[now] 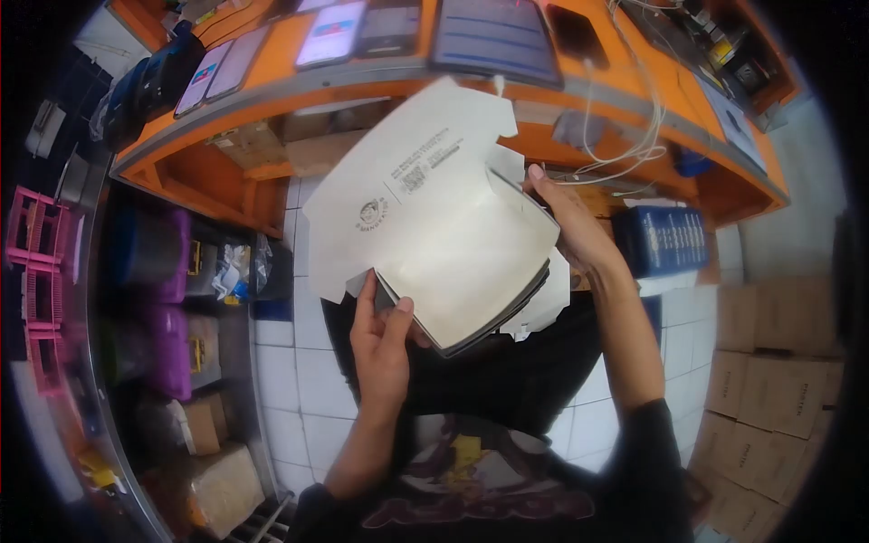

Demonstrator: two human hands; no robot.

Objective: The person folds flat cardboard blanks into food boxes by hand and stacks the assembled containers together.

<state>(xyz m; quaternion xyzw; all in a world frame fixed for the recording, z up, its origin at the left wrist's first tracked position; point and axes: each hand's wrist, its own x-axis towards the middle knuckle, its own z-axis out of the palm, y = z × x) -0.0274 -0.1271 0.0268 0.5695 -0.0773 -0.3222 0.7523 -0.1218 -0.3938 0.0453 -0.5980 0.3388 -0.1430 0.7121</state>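
Note:
A die-cut paper box blank (353,181), cream-white with a small round logo, a QR code and fine print, lies tilted over my lap. Part of it is folded up into a wall, and dark edges of further layers show beneath its lower right side. My left hand (382,339) grips the near left edge, thumb on one side and index finger on the other. At the far right corner, my right hand (575,222) holds the blank with the thumb up; its other fingers are hidden behind the card. More white card (539,308) pokes out underneath.
An orange counter (389,63) ahead carries phones (332,34), a tablet (495,38) and loose white cables (634,136). A blue box (665,240) stands at right, near stacked cartons (765,398). Shelves with purple bins (167,348) line the left.

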